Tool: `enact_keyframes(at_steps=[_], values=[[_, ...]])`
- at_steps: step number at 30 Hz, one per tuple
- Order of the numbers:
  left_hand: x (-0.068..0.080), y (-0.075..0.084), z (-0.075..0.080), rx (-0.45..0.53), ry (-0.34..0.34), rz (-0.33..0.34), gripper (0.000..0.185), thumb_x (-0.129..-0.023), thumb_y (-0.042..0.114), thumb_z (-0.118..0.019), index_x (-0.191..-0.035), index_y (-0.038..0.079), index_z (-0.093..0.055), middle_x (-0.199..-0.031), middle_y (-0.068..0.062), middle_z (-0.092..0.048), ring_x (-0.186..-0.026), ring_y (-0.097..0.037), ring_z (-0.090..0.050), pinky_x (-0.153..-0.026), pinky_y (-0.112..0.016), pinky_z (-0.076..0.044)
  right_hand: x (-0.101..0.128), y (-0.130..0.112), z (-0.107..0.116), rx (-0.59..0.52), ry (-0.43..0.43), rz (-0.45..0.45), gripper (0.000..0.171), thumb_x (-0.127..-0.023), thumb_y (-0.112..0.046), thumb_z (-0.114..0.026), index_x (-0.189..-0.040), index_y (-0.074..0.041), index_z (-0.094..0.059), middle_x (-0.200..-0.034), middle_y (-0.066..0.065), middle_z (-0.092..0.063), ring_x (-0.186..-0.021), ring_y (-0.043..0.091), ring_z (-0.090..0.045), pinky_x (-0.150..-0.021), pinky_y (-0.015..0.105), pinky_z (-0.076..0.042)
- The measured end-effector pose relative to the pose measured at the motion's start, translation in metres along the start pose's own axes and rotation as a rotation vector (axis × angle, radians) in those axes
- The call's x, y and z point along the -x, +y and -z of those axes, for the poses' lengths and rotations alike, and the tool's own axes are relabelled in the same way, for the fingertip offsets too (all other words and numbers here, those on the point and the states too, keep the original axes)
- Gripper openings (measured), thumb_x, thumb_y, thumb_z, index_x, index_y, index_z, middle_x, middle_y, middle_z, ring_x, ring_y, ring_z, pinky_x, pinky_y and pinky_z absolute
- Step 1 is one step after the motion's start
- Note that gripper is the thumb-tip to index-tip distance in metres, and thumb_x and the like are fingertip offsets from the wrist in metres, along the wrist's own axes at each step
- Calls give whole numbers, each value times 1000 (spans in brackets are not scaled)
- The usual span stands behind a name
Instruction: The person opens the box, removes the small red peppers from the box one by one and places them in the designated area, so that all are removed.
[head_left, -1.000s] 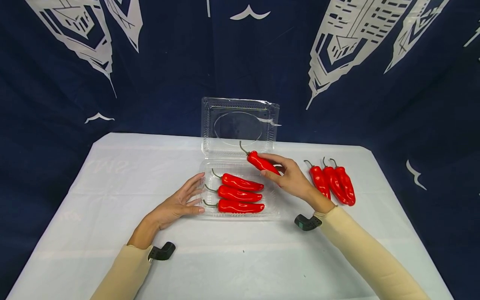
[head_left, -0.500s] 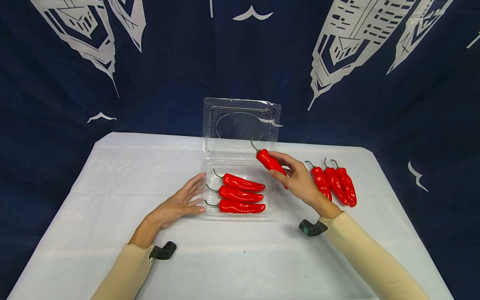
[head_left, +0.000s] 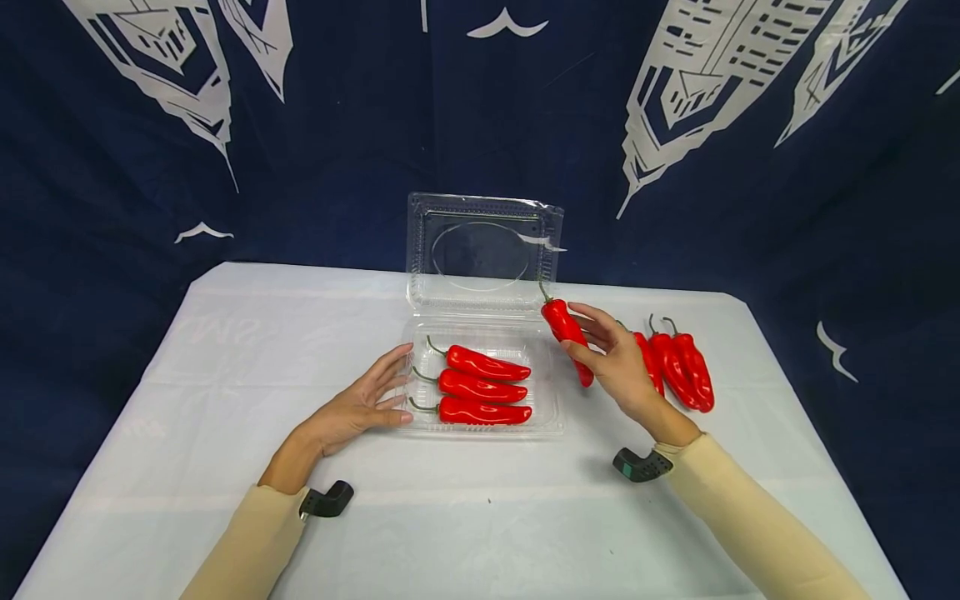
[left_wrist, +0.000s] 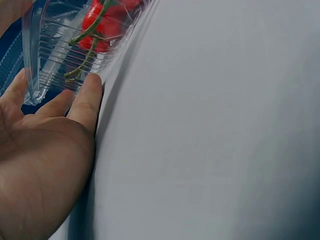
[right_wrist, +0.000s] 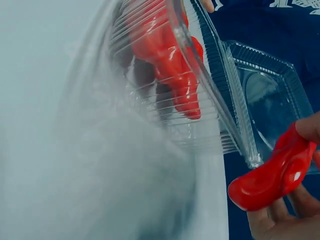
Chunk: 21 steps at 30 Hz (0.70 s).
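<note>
Three red peppers [head_left: 483, 387] lie side by side in the base of a clear plastic container [head_left: 543, 404], stems toward the person's left, and its lid [head_left: 480, 254] stands raised behind them. A fourth, the held pepper [head_left: 564, 323], is pinched between the thumb and fingers of the right hand [head_left: 621, 365], stem pointing up and away. Half a second ago it was farther left, over the container's right part; now it has shifted right, and in the head view its tip lies past the container's right edge. The hand also covers more of the nearest of three loose peppers [head_left: 672, 367] on the white surface [head_left: 487, 525], at the right (the other two show almost whole). The left hand [head_left: 348, 418] is as it was: fingers spread and extended, at the container's left side. The hands are well apart, on opposite sides of the container. The peppers in the base have kept their places.
</note>
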<state>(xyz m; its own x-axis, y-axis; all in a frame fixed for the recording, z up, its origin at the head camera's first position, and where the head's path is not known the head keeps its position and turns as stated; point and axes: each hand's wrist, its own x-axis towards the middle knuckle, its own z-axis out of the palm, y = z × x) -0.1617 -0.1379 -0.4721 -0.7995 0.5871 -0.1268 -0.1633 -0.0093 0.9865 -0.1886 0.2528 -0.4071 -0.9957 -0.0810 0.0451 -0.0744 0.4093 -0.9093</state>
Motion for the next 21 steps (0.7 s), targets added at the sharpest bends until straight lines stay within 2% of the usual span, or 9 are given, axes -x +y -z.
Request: enact_keyframes(at_steps=[6,12,14,18,21], values=[[0,0,0,0,2,0,102,-85,7,-78,-160,37,-16,-169,0,-4,-153,-33,-13,-125,-52,-20,2,9,7,16,106,-77,59,-94,-14,-71,-148,-16,-49,-144,18,-56,-129,35,-55,-80,8,-52],[0,0,0,-2,4,1,102,-85,7,-78,-159,38,-16,-169,0,-4,-154,-33,-13,-125,-52,-19,5,17,17,73,127,-131,60,-95,-20,-70,-150,-14,-46,-146,20,-54,-128,36,-55,-80,6,-50],[0,0,0,-2,5,1,102,-85,7,-78,-159,39,-16,-169,0,-4,-154,-32,-13,-125,-52,-19,6,21,20,121,128,-134,61,-95,-22,-70,-150,-14,-44,-146,20,-53,-128,36,-56,-86,12,-53],[0,1,0,-4,5,3,102,-85,7,-78,-159,38,-16,-169,0,-4,-154,-32,-14,-125,-52,-20,9,28,23,223,153,-90,61,-94,-20,-70,-149,-10,-44,-141,24,-57,-122,38,-61,-98,40,-57],[0,1,0,-6,1,3,102,-85,7,-78,-160,37,-15,-169,0,-4,-154,-32,-13,-125,-52,-20,12,34,26,291,168,-23,61,-93,-15,-70,-147,-6,-44,-135,28,-59,-115,43,-64,-97,54,-55]])
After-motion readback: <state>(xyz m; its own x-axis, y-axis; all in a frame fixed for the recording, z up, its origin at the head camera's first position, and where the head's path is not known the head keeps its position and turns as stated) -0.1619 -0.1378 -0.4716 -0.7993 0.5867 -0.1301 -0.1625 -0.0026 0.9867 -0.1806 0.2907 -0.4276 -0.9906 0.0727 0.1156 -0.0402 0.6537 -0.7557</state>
